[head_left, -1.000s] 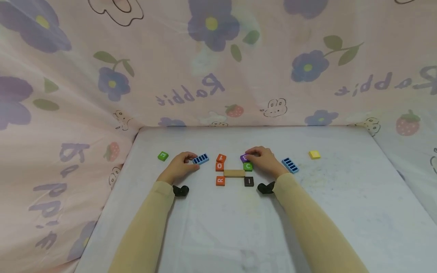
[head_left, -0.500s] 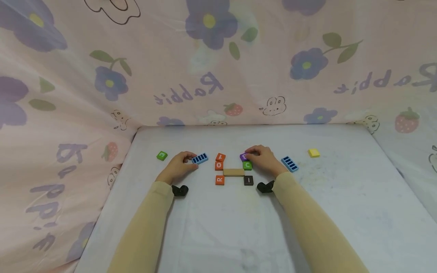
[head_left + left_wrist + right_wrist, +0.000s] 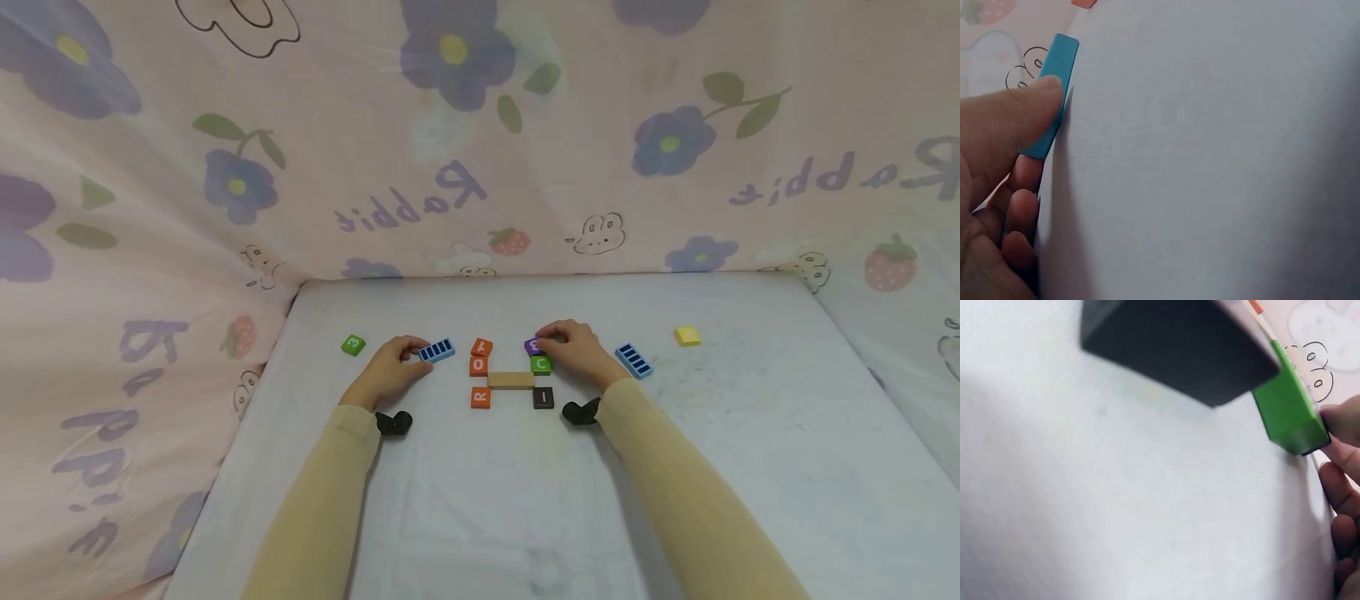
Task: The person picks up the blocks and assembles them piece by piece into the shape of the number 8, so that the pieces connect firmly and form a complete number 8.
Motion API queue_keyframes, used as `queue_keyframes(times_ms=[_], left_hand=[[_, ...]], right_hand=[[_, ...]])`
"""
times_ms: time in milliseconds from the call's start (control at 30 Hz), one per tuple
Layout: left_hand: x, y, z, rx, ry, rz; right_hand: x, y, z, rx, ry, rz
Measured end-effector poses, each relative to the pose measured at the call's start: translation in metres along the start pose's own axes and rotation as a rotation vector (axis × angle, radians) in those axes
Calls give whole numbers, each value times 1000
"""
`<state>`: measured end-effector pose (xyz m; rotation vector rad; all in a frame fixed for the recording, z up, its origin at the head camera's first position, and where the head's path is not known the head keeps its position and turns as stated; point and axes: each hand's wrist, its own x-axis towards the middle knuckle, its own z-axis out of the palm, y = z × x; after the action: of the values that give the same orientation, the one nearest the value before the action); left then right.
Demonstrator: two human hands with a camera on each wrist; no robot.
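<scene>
My left hand (image 3: 385,371) pinches a blue block with dark bars (image 3: 437,350) between thumb and fingers; in the left wrist view the thumb presses on the blue block's plain side (image 3: 1057,59). With its fingertips, my right hand (image 3: 583,354) holds a purple character tile (image 3: 532,346), partly covered by the fingers. Just nearer lies a green C tile (image 3: 541,365), whose side (image 3: 1288,403) hides the purple tile in the right wrist view. A wooden strip (image 3: 511,381) joins two columns: orange tiles 1 (image 3: 482,346), O (image 3: 478,367) and R (image 3: 481,397), opposite a black I tile (image 3: 543,398).
Left of my left hand lies a green 3 tile (image 3: 353,344). A second blue barred block (image 3: 633,360) lies right of my right hand, with a yellow tile (image 3: 687,336) farther right. A flowered cloth (image 3: 555,183) rises behind the white table (image 3: 480,517).
Both hands keep their places and holds. The whole head view has shifted slightly; no tile has visibly moved on the table.
</scene>
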<state>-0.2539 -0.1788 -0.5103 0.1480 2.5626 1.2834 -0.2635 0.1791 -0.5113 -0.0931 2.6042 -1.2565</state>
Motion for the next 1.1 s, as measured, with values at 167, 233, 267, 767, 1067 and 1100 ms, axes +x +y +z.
queue_keyframes(times_ms=[167, 233, 267, 767, 1067, 1100], left_hand=[[-2, 0, 0, 19, 7, 8], [-2, 0, -2, 35, 13, 8], [-2, 0, -3, 40, 16, 5], [18, 35, 11, 16, 21, -21], [49, 78, 41, 62, -40, 80], [53, 81, 44, 63, -49, 78]], right_hand=[[1, 0, 0, 1, -6, 0], [2, -1, 0, 3, -5, -5], [1, -2, 0, 5, -4, -9], [1, 2, -3, 15, 5, -14], [1, 0, 0, 27, 1, -1], [1, 0, 0, 23, 1, -3]])
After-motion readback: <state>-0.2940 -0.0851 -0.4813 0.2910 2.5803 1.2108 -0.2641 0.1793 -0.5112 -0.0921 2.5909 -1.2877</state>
